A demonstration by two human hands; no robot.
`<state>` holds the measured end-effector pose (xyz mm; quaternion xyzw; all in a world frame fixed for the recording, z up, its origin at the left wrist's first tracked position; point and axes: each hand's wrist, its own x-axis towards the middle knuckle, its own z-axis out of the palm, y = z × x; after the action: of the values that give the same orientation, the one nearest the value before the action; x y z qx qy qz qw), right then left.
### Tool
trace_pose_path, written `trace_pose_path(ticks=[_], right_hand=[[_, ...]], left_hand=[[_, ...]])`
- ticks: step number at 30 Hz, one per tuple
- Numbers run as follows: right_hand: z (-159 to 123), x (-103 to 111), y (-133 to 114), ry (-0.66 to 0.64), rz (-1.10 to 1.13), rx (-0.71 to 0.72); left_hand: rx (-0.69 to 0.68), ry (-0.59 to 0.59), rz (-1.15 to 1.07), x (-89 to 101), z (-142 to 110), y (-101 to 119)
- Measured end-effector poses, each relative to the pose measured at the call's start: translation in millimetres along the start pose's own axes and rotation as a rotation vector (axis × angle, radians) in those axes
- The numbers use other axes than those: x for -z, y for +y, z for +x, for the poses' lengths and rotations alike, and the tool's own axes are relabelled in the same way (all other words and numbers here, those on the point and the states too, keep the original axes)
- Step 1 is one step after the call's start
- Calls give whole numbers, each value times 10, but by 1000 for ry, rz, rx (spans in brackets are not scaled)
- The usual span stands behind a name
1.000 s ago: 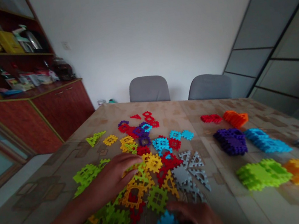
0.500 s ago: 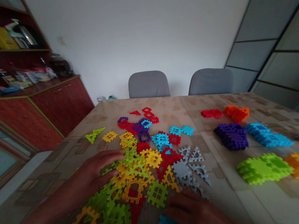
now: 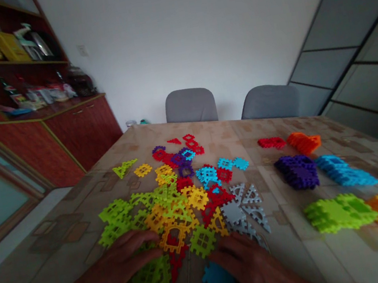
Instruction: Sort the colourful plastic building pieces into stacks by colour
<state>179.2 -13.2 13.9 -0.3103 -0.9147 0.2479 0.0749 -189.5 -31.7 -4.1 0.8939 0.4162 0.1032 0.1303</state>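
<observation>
The left hand [image 3: 126, 263] and right hand [image 3: 249, 262] lie open and apart, the left over a green tile [image 3: 152, 278], the right beside a blue tile [image 3: 218, 281], before a loose tile pile [image 3: 181, 205] and sorted stacks [image 3: 335, 189] on the table [image 3: 295, 259].

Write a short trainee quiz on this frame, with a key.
1. Which piece lies closest to the right hand? A: a blue piece; B: a purple piece; C: an orange piece.
2. True or false: the purple stack lies to the right of the grey pieces on the table.
3. How many grey chairs stand beyond the table?

Key: 1 A; 2 true; 3 two.
</observation>
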Motion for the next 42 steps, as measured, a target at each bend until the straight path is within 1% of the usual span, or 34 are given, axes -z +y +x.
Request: trace_pose_path(ticks=[3, 5, 6, 9, 10, 11, 12, 14, 16, 19, 21, 23, 25, 28, 30, 33, 36, 37, 39, 42], right_hand=[[-11, 6, 10, 16, 34, 12], [-10, 3, 46, 74, 42, 9], [-5, 0, 74, 137, 37, -15], [25, -2, 169, 406, -20, -145], [36, 2, 189, 477, -40, -175], [47, 8, 196, 516, -52, -187], [59, 14, 190, 522, -55, -182], [86, 19, 138, 460, -42, -166], [131, 4, 59, 362, -39, -181], [239, -50, -40, 261, -83, -232], [316, -83, -67, 217, -112, -257], [370, -100, -65, 199, -124, -274], [386, -103, -43, 208, -111, -280], [353, -101, -8, 231, -57, -264], [315, -99, -3, 228, -28, -241], [243, -80, -18, 208, -7, -208], [131, -29, -20, 211, -30, -229], [85, -6, -8, 217, -46, -242], [-12, 43, 38, 239, -65, -254], [-121, 114, 140, 343, -65, -229]], left_hand=[[-14, 32, -17, 23, 51, 29], [-10, 24, -39, 40, 87, 54], [-6, 17, -48, 39, 98, 62], [-24, 22, -45, -6, 112, 54], [-35, 30, -35, -27, 115, 48], [-46, 36, -25, -45, 122, 47], [-58, 41, -20, -57, 135, 56], [-75, 57, -18, -55, 184, 121], [-76, 68, -25, -28, 272, 252], [-74, 47, -24, -12, 447, 497], [-122, 25, -26, -48, 550, 606], [-164, 28, -39, -109, 609, 632], [-160, 67, -50, -165, 618, 586], [-61, 152, -20, -211, 579, 494], [-4, 177, -12, -230, 550, 482], [46, 138, -44, -272, 521, 545], [89, 98, -40, -308, 497, 639], [83, 102, -34, -305, 494, 672], [25, 118, -33, -267, 515, 751], [-144, 66, -52, -176, 638, 905]])
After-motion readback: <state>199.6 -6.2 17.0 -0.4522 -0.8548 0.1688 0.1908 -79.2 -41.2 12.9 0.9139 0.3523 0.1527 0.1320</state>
